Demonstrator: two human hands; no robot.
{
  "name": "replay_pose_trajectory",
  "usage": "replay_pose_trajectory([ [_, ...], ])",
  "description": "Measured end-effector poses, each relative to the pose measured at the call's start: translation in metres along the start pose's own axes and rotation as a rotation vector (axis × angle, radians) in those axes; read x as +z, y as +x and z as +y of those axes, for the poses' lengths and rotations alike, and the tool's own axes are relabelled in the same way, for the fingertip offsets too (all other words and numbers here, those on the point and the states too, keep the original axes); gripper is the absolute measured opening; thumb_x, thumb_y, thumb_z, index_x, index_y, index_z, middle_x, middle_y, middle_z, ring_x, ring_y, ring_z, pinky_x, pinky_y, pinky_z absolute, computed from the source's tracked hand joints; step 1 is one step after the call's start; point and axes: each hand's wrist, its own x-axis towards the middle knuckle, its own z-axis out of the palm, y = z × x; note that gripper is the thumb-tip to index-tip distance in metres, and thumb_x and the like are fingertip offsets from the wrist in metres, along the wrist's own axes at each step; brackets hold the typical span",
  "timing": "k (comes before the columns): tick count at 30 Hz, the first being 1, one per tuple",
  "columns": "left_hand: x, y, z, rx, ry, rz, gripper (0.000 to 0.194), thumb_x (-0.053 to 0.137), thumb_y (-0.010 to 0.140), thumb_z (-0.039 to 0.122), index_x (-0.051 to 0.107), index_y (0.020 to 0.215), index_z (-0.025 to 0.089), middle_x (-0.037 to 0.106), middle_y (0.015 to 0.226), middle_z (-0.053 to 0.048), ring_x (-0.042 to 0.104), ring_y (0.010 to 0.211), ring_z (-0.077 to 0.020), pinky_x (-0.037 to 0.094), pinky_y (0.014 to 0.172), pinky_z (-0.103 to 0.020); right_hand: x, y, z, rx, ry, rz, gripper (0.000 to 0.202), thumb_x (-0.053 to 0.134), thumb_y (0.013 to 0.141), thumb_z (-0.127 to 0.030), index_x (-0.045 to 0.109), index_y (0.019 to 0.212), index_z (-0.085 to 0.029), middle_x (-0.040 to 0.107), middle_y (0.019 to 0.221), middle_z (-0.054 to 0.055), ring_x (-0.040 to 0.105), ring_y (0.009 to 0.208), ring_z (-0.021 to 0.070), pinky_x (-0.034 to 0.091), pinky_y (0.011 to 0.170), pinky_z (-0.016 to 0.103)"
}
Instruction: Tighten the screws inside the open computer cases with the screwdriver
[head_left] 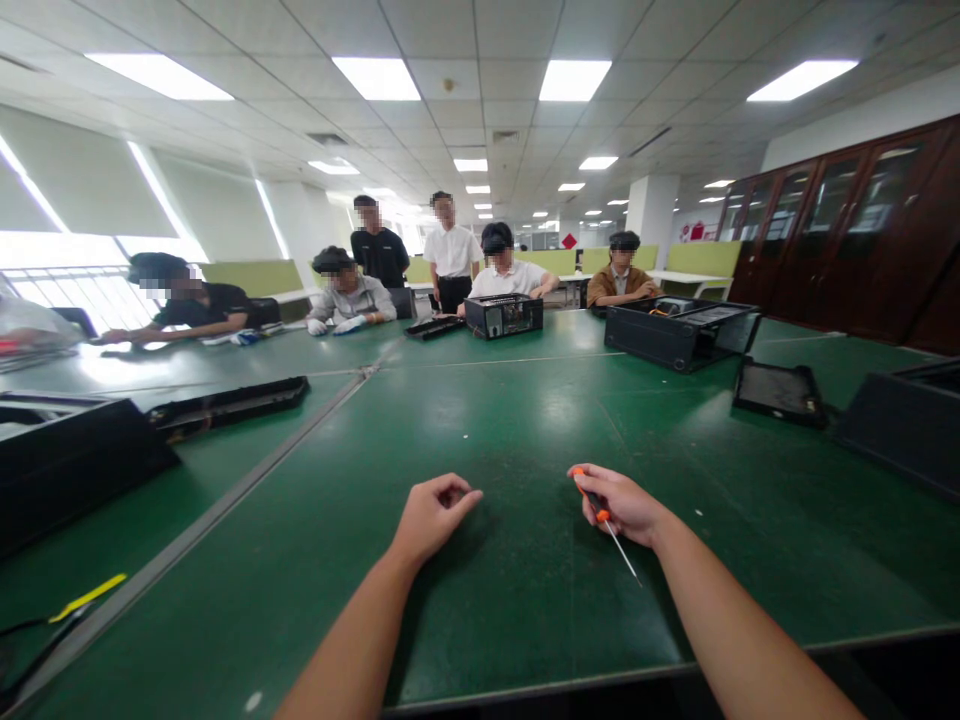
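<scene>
My right hand (pixel 626 502) is closed around a screwdriver (pixel 604 515) with an orange-and-black handle. Its thin metal shaft points down and towards me, tip above or on the green tabletop (pixel 517 600); contact cannot be told. My left hand (pixel 433 515) rests on or just over the same surface, left of the screwdriver and apart from it. Its fingers are loosely curled in, the thumb stretched out to the right, and nothing shows in the grasp.
Black computer cases stand at left (pixel 75 460), far right (pixel 907 425), back right (pixel 679 335) and back centre (pixel 504 316). Black panels lie at left (pixel 232 402) and right (pixel 780 390). A yellow strip (pixel 88 598) and dark cables lie lower left. Several people sit or stand beyond the table.
</scene>
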Motion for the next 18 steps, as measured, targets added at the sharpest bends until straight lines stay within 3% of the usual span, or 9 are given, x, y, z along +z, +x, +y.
replay_pose_trajectory([
  [3,0.0000,0.0010,-0.0011,0.000,-0.004,0.028,0.028,0.066,0.078,0.044,0.069,0.080,0.017,0.051,0.054,0.005,0.046,0.052,-0.0124,0.036,0.055,-0.024,-0.0003,0.0003,0.0007,0.005,0.010,0.009,0.030,0.051,0.099,-0.042,0.058,0.110,-0.014,0.056,0.071,-0.004,0.041,0.041,0.0033,0.033,0.035,0.015],
  [7,-0.0017,0.0021,-0.0032,0.009,-0.004,0.039,0.046,0.055,0.085,0.050,0.061,0.054,0.016,0.051,0.052,0.002,0.049,0.055,-0.0132,0.038,0.060,-0.026,0.0004,0.0000,0.0006,0.008,0.021,0.017,0.030,0.051,0.099,-0.041,0.058,0.110,-0.014,0.056,0.072,-0.004,0.042,0.042,0.0036,0.034,0.036,0.015],
  [10,-0.0017,0.0019,-0.0052,0.001,-0.006,0.061,0.032,0.065,0.078,0.048,0.070,0.077,0.016,0.050,0.055,0.004,0.046,0.054,-0.0124,0.037,0.058,-0.025,0.0011,-0.0002,0.0003,0.006,0.024,0.018,0.030,0.051,0.099,-0.041,0.057,0.111,-0.014,0.056,0.071,-0.004,0.040,0.041,0.0033,0.033,0.035,0.015],
  [12,-0.0011,0.0013,-0.0058,-0.003,-0.014,0.057,0.034,0.068,0.076,0.046,0.069,0.094,0.017,0.048,0.057,0.006,0.044,0.053,-0.0117,0.036,0.056,-0.024,0.0015,-0.0003,0.0002,0.005,0.024,0.016,0.031,0.051,0.099,-0.042,0.057,0.111,-0.014,0.055,0.070,-0.004,0.039,0.040,0.0031,0.032,0.034,0.015],
  [18,-0.0005,0.0002,-0.0048,-0.009,-0.018,0.018,0.031,0.065,0.079,0.047,0.070,0.085,0.017,0.052,0.060,0.004,0.047,0.055,-0.0123,0.037,0.055,-0.024,0.0018,-0.0005,0.0006,0.006,0.025,0.014,0.030,0.050,0.099,-0.041,0.057,0.112,-0.014,0.054,0.070,-0.005,0.038,0.039,0.0027,0.029,0.033,0.015],
])
